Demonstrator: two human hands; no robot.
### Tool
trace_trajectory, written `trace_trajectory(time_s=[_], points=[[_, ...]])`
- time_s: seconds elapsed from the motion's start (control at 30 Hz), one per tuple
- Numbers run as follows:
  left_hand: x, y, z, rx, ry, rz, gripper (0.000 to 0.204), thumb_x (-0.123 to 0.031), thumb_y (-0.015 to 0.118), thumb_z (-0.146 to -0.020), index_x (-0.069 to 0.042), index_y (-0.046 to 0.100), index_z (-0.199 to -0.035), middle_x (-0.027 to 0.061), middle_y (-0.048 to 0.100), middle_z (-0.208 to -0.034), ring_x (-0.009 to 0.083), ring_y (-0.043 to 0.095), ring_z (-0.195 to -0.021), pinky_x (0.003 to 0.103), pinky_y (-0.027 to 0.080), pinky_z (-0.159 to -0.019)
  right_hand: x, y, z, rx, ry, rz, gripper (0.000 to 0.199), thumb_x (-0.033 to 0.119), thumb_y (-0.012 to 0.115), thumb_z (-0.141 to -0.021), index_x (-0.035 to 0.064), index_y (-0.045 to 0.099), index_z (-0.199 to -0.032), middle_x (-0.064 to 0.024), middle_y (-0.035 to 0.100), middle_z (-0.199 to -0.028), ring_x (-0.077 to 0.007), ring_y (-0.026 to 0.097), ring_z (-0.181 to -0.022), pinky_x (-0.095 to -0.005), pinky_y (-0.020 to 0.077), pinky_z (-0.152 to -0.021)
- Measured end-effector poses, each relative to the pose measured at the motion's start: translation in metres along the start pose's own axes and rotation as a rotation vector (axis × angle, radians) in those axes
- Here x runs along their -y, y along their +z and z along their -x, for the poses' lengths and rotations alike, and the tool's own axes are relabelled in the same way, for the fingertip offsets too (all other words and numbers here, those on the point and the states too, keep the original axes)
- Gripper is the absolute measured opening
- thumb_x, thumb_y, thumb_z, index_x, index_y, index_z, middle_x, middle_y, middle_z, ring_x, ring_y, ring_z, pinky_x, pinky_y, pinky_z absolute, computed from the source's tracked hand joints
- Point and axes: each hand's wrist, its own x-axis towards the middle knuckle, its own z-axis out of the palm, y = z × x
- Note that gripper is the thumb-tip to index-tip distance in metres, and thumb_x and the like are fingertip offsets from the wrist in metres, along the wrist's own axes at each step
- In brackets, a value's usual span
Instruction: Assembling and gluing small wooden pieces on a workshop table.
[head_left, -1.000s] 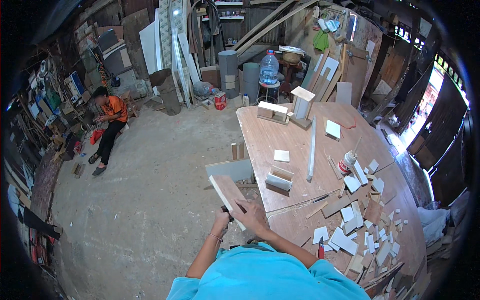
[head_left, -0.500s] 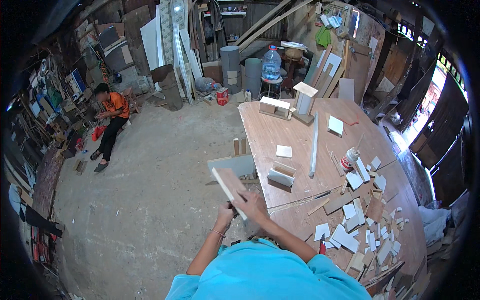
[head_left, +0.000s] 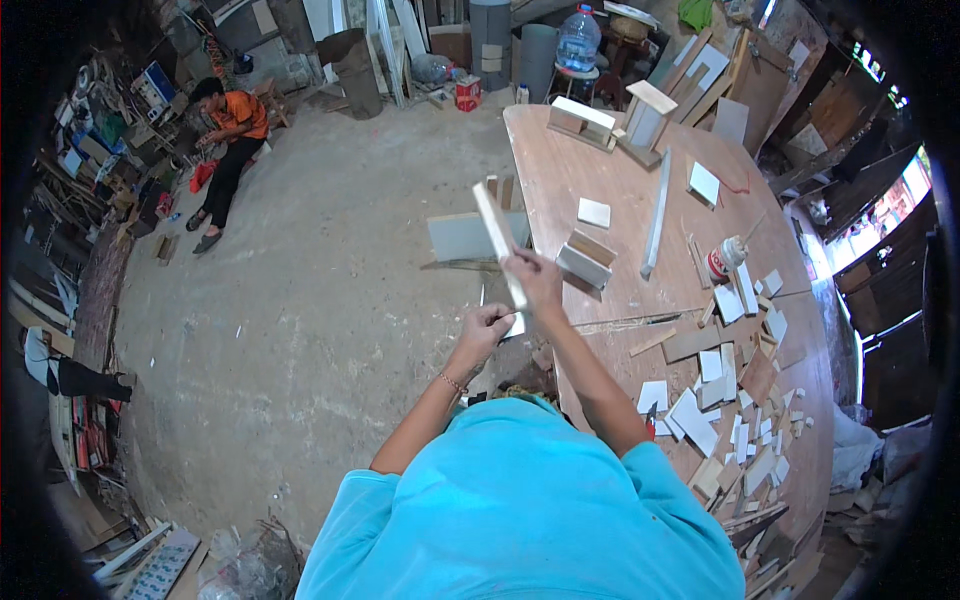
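grey workshop floor (head_left: 270, 340), wooden board (head_left: 494, 222) in right hand (head_left: 537, 284), left hand (head_left: 482, 333) near

Seated person (head_left: 229, 180) — orange shirt (head_left: 244, 114), water jug (head_left: 578, 48), red box (head_left: 467, 95)

Turquoise short-sleeved T-shirt (head_left: 520, 500), plain where visible, soft creases across the torso. Left sleeve (head_left: 345, 520) and right sleeve (head_left: 668, 490) same turquoise, loose-cut, forearms bare below. Thin reddish-brown bracelet (head_left: 453, 384) round left wrist; beaded or braided, too small to tell. Left hand (head_left: 482, 332) and right hand (head_left: 538, 282) bare.
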Motion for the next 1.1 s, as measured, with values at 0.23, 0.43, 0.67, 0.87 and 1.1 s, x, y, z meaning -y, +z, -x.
trace_trajectory(time_s=[0.23,0.43,0.67,0.87,1.1], points=[[-0.03,-0.005,0.002,-0.14,0.104,0.009,0.019,-0.008,0.053,-0.08,0.002,0.056,-0.096,0.0018,0.057,-0.079,0.0065,0.052,-0.067,0.019,0.041,-0.057,0.016,-0.019,0.003,0.168,0.033,-0.7,0.039,0.031,0.061,-0.072,-0.0005,0.058,-0.094,-0.0069,0.056,-0.076,-0.0156,0.055,-0.062,-0.0259,0.0437,-0.055],[-0.042,-0.008,0.003,-0.18,0.277,0.206,0.036,0.0,0.057,-0.076,0.004,0.045,-0.109,0.006,0.056,-0.093,0.009,0.053,-0.079,0.02,0.045,-0.066,0.02,-0.032,0.02,0.371,0.098,-0.897,0.038,0.035,0.059,-0.073,0.0023,0.053,-0.092,-0.0087,0.058,-0.076,-0.0149,0.057,-0.059,-0.0259,0.0478,-0.05],[-0.045,-0.012,0.005,-0.303,0.249,0.135,0.036,-0.003,0.062,-0.073,0.003,0.046,-0.105,0.006,0.058,-0.088,0.0086,0.055,-0.076,0.019,0.045,-0.062,0.03,-0.037,0.035,0.443,0.048,-0.858,0.036,0.031,0.057,-0.075,0.0007,0.053,-0.094,-0.0079,0.057,-0.076,-0.0123,0.055,-0.058,-0.0244,0.0452,-0.048],[-0.05,-0.013,0.003,-0.347,0.245,0.076,0.033,-0.004,0.065,-0.071,0.0,0.05,-0.099,0.004,0.058,-0.083,0.0054,0.052,-0.068,0.018,0.043,-0.057,0.011,-0.023,0.029,0.423,0.061,-0.886,0.04,0.03,0.058,-0.074,-0.0005,0.051,-0.099,-0.0066,0.056,-0.083,-0.0111,0.055,-0.071,-0.0232,0.0454,-0.06],[-0.045,-0.018,0.001,-0.211,0.154,-0.252,0.015,-0.004,0.056,-0.074,0.003,0.055,-0.088,0.0071,0.06,-0.072,0.0099,0.055,-0.062,0.023,0.045,-0.056,0.03,-0.022,0.033,0.364,-0.023,-0.592,0.042,0.028,0.061,-0.071,-0.0029,0.058,-0.099,-0.0063,0.058,-0.083,-0.0094,0.052,-0.071,-0.0208,0.0414,-0.062]])
